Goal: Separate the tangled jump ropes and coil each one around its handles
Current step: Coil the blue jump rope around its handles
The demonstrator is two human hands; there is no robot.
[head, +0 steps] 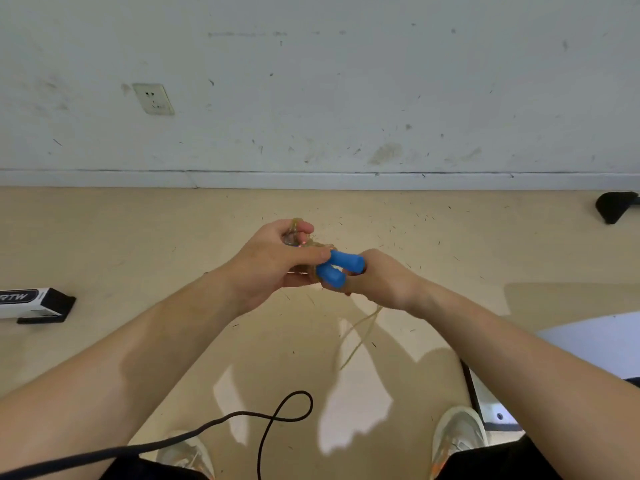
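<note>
The blue handles (341,266) I hold look matt and rubbery, and the tan rope (360,336) looks like translucent, glossy plastic. The beige floor (138,244) is smooth and faintly shiny. The wall (311,98) paint is matt and scuffed.

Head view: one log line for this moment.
stage: coiling | left hand: grips wound clear rope, tail hanging | right hand: holds blue handles | black cord: looped on floor
</note>
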